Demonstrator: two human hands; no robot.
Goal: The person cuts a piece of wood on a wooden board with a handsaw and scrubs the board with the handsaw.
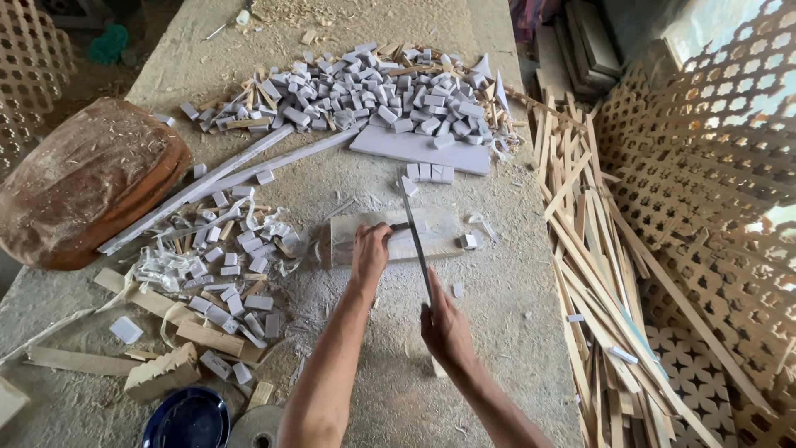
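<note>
- Two bare hands worked at one flat wooden block lying mid-table, dusty and pale.
- The left hand pressed a small white strip onto that block, fingers clenched over it.
- The right hand gripped one long, thin saw blade, its edge crossing the strip.
- Two heaps of small white cut pieces lay on the sawdust-covered table: a large heap beyond, a looser heap left.
- One round blue dish sat at the near edge; whether it held anything could not be told.

Dusty workbench, lattice screens at right (daylight through).
</note>
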